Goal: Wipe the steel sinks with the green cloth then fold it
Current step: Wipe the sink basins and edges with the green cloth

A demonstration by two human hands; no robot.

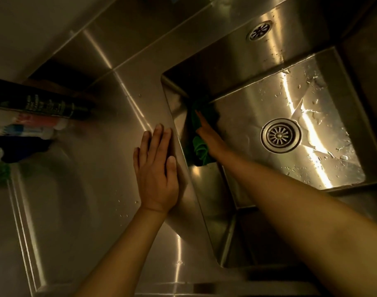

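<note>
The steel sink (243, 116) fills the right half of the head view, wet on its floor around the round drain (280, 135). The green cloth (199, 146) lies bunched against the sink's left wall. My right hand (209, 136) reaches down into the basin and presses the cloth against that wall with fingers stretched out. My left hand (156, 168) lies flat, fingers straight, on the steel counter at the sink's left rim.
Bottles and a dark spray can (39, 106) stand blurred at the left edge of the counter (86, 168). A second drain-like overflow (260, 30) sits high on the back wall of the sink. Water drops dot the counter.
</note>
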